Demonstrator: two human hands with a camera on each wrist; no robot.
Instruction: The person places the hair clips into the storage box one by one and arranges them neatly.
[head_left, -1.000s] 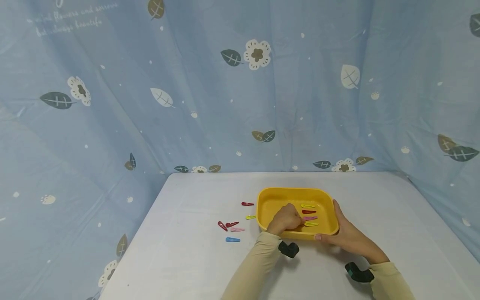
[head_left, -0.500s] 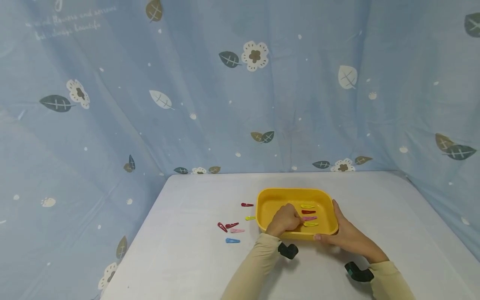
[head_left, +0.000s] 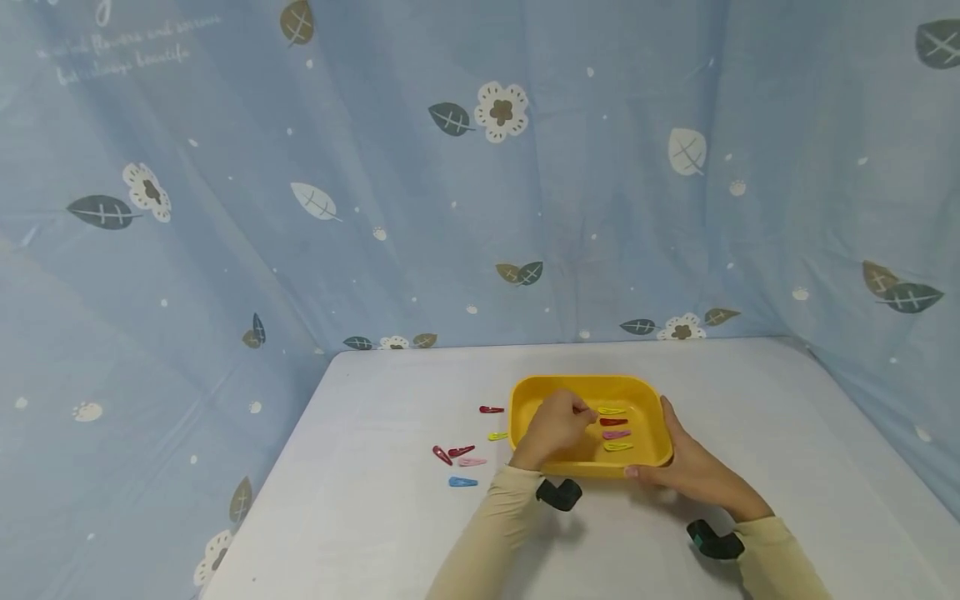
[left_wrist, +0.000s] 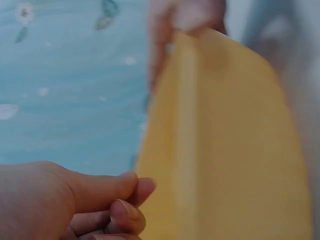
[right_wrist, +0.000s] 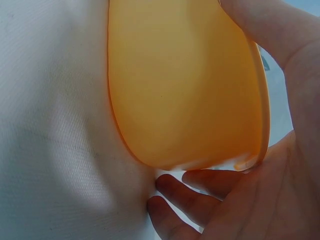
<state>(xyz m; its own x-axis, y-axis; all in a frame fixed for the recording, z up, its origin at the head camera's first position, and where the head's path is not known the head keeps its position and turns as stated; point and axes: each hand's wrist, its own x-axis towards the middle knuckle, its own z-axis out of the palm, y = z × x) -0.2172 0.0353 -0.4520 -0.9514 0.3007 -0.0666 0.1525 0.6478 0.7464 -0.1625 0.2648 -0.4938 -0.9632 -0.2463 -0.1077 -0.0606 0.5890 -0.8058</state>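
Gripping the yellow tray [head_left: 592,470] at its near right corner, towards the bench's [head_left: 360,533] far edge, our right hand [head_left: 696,471] sets its thumb on the near side and its fingers against the right end. Our left hand [head_left: 555,428] is over the tray, thumb and forefinger together. Four hair clips [head_left: 617,434] lie stacked in a column inside; six loose clips [head_left: 461,451] lie towards the bench's left edge.
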